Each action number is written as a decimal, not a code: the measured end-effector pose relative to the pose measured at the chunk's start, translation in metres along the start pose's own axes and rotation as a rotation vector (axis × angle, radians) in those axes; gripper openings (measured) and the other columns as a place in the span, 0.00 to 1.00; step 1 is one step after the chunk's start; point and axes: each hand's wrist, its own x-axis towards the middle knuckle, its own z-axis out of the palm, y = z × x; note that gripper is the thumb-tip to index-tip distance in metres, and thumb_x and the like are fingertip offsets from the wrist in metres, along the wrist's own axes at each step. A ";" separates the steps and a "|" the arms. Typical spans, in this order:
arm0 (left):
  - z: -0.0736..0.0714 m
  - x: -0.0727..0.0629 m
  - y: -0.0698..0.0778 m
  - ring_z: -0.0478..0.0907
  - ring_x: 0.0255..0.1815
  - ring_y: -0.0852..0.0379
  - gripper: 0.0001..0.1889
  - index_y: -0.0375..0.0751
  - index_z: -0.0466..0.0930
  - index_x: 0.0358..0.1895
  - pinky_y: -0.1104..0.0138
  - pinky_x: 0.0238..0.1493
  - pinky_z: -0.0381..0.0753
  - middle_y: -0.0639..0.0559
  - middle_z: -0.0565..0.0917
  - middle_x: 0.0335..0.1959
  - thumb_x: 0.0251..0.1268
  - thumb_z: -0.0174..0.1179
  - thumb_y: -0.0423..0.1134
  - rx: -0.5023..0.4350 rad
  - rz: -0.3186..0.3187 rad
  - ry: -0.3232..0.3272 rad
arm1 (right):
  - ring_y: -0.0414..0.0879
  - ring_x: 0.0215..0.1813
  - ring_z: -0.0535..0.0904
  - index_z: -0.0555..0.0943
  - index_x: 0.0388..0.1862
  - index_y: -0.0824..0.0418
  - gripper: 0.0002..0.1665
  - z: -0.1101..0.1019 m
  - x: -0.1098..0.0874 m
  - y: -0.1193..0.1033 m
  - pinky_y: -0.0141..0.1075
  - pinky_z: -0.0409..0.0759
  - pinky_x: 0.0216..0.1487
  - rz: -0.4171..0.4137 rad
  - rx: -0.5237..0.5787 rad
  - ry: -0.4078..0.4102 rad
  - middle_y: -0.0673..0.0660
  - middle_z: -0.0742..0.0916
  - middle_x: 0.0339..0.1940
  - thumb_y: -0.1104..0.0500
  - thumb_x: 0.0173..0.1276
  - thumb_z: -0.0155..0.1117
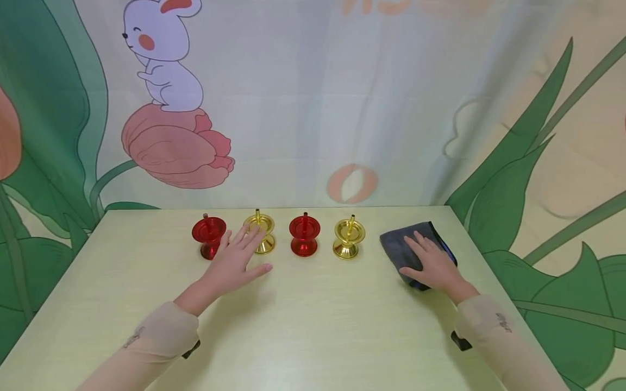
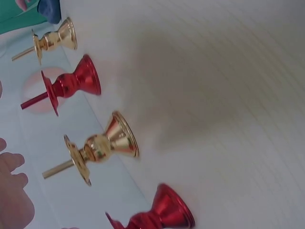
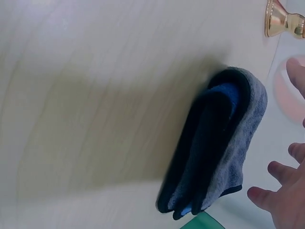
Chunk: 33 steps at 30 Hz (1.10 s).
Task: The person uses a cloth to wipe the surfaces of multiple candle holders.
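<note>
Two sleeves (image 1: 166, 328) foremost; two red stands (image 1: 304, 247), two gold stands (image 1: 346, 250), one behind my spread left hand (image 1: 237, 260); spread right hand (image 1: 432, 263) over one cloth (image 1: 397, 244).

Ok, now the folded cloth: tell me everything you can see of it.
The folded cloth looks soft and towel-like, grey-blue outside with dark edging and some bright blue showing between its layers. It lies folded into a thick pad on the pale table, to the right of the nearest gold stand. The right hand is spread over it, but the right wrist view shows a gap between them, so only the table appears to touch it.
</note>
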 end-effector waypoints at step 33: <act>0.050 0.063 0.069 0.72 0.55 0.50 0.30 0.42 0.63 0.62 0.59 0.55 0.72 0.49 0.73 0.57 0.57 0.55 0.51 -0.327 0.008 0.007 | 0.64 0.64 0.59 0.60 0.65 0.62 0.39 0.024 0.011 0.001 0.59 0.60 0.58 0.058 -0.001 0.031 0.67 0.64 0.65 0.43 0.61 0.54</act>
